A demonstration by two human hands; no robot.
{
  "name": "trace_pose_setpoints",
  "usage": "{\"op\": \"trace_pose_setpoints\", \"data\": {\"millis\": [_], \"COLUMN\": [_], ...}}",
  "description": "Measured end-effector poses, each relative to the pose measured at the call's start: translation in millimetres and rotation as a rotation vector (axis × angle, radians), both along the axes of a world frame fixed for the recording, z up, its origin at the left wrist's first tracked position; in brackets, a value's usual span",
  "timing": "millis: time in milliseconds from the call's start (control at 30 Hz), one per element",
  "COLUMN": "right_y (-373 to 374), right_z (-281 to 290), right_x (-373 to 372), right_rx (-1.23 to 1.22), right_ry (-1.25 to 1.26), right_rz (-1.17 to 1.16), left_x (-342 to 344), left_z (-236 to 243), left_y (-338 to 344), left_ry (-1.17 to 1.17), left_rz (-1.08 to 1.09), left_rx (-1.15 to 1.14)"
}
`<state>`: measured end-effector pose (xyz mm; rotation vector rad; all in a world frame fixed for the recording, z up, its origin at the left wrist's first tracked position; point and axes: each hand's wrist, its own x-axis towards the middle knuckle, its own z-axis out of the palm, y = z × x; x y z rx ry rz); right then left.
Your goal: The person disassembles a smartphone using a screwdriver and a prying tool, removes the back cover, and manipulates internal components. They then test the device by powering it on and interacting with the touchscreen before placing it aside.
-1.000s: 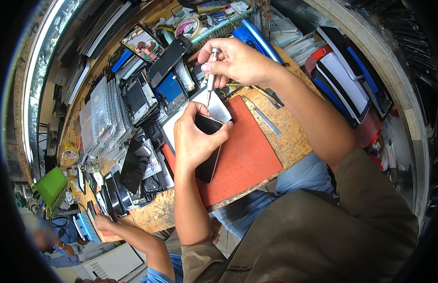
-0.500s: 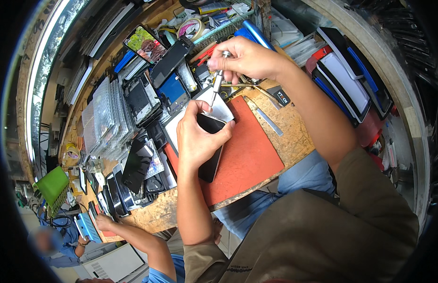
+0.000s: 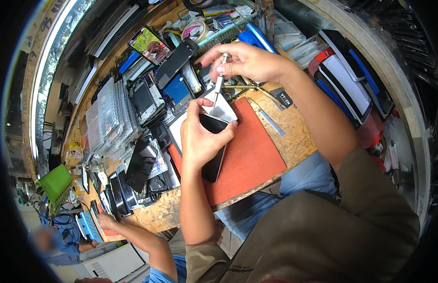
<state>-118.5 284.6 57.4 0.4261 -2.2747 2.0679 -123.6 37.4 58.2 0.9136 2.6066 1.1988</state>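
Observation:
My left hand (image 3: 199, 141) grips a black smartphone (image 3: 213, 166) by its sides, thumb on the near side, forefinger at the top end. The phone is tilted above a red-orange work mat (image 3: 249, 153). In my right hand (image 3: 252, 62) is a slim silver screwdriver (image 3: 219, 84), nearly upright. The thumb lies against its upper shaft, and some fingers are lifted and blurred. The screwdriver's tip points down at the phone's top end, close to my left forefinger; whether it touches cannot be made out. A white sheet or tray (image 3: 223, 111) lies behind the tip.
Stacked clear plastic trays (image 3: 108, 120) and loose phone parts crowd the left. A lit phone (image 3: 149, 45) leans at the back beside a basket of tape (image 3: 195, 30). A metal strip (image 3: 272, 123) lies right of the mat. Another person's arm (image 3: 143, 238) reaches in at lower left.
My right hand's fingers have loosened and spread from around the screwdriver's upper end. The whole view has shifted slightly; the phone stays in my left hand.

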Motion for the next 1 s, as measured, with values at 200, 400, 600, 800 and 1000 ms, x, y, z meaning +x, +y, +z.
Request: {"op": "trace_pose_setpoints", "data": {"millis": [200, 400, 600, 800, 1000], "right_y": [1.3, 0.3, 11.3, 8.1, 7.1], "right_z": [-7.4, -4.7, -9.3, -0.8, -1.9], "right_x": [-4.7, -3.4, 3.4, 10.7, 2.5], "right_rx": [0.067, -0.056, 0.049, 0.065, -0.025], "right_ry": [0.027, -0.077, -0.134, 0.001, -0.181], "right_rz": [-0.058, 0.009, -0.042, -0.113, -0.058], "left_x": [-2.5, -2.3, -3.3, -5.9, -10.0], "left_z": [-4.0, -0.9, -9.3, -24.9, -4.5], "left_y": [-2.7, -2.6, 0.5, -4.4, 7.3], "left_ry": [-0.022, 0.016, -0.095, -0.041, -0.033], "left_rz": [-0.021, -0.011, -0.05, -0.027, -0.057], "left_rx": [0.003, 0.006, 0.107, 0.004, 0.238]}}
